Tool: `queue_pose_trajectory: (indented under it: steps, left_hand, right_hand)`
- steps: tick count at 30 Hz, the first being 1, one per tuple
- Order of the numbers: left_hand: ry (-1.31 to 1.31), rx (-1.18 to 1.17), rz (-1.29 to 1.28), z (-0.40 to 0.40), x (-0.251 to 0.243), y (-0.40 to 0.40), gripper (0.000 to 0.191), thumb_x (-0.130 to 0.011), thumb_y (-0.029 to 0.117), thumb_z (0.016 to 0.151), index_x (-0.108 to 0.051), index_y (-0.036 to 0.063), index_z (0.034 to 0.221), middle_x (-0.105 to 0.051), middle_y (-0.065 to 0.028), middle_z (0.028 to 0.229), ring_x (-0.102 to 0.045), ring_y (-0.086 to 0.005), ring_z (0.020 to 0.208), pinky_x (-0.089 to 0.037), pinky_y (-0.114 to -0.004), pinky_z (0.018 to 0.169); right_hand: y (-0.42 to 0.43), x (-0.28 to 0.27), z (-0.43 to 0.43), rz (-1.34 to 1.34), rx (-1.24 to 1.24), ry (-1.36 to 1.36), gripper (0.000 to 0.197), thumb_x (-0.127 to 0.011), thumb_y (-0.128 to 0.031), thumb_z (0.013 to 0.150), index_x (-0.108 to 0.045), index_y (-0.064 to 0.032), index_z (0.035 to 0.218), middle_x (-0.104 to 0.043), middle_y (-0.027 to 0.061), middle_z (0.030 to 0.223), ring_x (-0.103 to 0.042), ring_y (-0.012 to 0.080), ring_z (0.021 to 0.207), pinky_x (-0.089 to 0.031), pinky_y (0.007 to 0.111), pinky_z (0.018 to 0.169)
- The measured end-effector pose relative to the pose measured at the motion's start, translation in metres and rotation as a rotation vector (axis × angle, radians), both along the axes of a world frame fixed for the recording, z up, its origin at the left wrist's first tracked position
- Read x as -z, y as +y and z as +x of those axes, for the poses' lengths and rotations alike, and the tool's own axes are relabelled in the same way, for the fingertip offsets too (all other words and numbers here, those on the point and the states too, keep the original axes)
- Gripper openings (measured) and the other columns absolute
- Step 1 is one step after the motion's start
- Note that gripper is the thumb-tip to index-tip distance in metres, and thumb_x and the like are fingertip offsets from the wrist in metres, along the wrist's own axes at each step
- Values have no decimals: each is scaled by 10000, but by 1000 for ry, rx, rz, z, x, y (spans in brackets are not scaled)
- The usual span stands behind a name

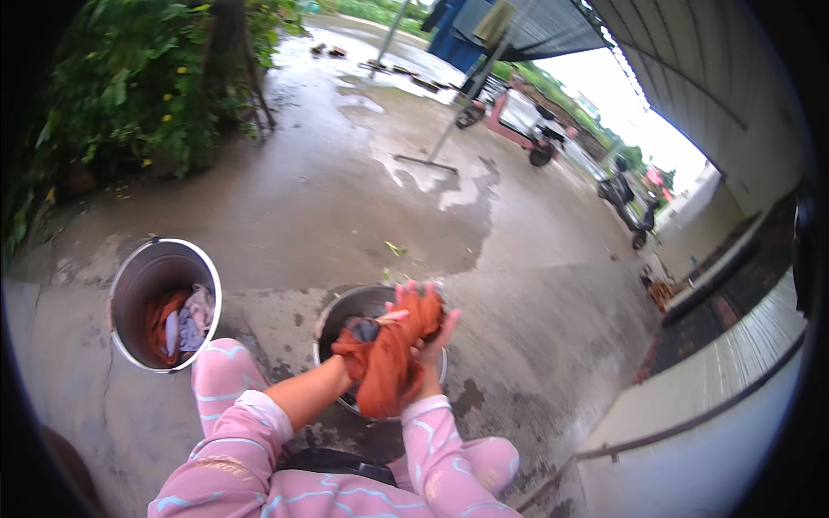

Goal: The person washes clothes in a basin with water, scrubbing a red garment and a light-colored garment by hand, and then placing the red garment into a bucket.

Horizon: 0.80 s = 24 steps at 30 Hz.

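A wet-looking rust-orange garment (385, 369) is bunched up between my two hands above a metal bucket (327, 317). Its folds cover most of my left hand (394, 316), leaving some fingers showing on top. From the other side my right hand (429, 355) supports the cloth against its palm, fingers spread and pointing away from me. A dark patch shows in the garment near my left wrist. The hands and cloth hide much of the bucket's inside, where something dark is partly visible.
To the left, a second metal bucket (217, 285) holds orange, lilac and pale pink clothes (194, 324). Wet concrete (291, 220) stretches ahead towards a metal pole stand (427, 163). Beyond are a pink scooter (511, 123) and a dark scooter (625, 197). Leafy plants (129, 97) grow at left.
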State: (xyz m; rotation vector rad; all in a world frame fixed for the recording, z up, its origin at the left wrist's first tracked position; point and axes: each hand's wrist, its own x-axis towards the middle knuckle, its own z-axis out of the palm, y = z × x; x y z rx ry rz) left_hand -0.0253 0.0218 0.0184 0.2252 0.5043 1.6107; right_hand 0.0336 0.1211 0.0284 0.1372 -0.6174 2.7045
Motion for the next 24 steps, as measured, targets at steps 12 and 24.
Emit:
queue_pose_trajectory:
  steps: [12,24]
  left_hand:
    - [-142,-88,143,10,22,-14,396,-621,357,801,-572,61,1058,-641,-70,974,-617,-160,805,-488,-323,750]
    - [256,-174,87,8,-4,-12,216,-680,280,769,-591,93,829,-600,-26,750,-572,-134,608,-467,-267,579]
  right_hand:
    - [30,1,1,535,22,-589,206,-671,-207,761,-543,-91,872,-582,37,774,-563,139,701,-490,307,666]
    - [11,-28,-24,1039,185,-693,118,-619,-65,701,-502,-60,692,-500,9,597,-471,86,440,-356,241,352]
